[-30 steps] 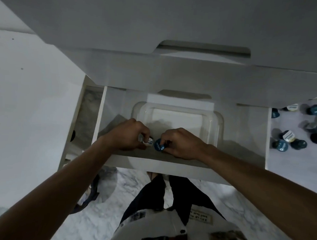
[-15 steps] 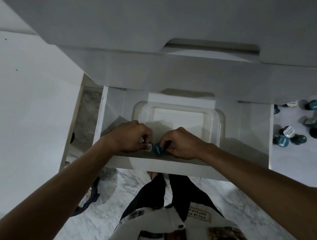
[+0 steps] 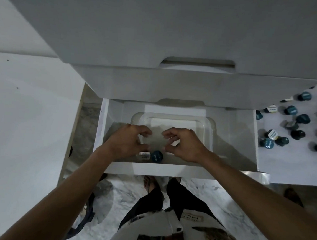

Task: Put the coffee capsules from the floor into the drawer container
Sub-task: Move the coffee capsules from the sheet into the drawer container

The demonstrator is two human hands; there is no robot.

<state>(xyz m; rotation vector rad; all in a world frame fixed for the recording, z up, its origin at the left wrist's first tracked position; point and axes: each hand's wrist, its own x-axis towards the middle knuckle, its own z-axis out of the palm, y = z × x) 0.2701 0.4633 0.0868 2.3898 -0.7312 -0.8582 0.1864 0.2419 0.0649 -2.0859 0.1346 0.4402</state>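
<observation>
Both capsules are now released: half a second ago we pinched one in each hand. Left hand (image 3: 127, 143) and right hand (image 3: 183, 144) hover spread, empty. White capsule (image 3: 144, 155) and blue capsule (image 3: 157, 156) lie in the container (image 3: 208, 130); many floor capsules (image 3: 290, 110) remain.

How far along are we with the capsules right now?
Early days. Done: two capsules, one white-topped and one blue, lie in the clear container in the drawer. In hand: nothing; the left hand and right hand are open. Left: the many capsules on the floor.
</observation>
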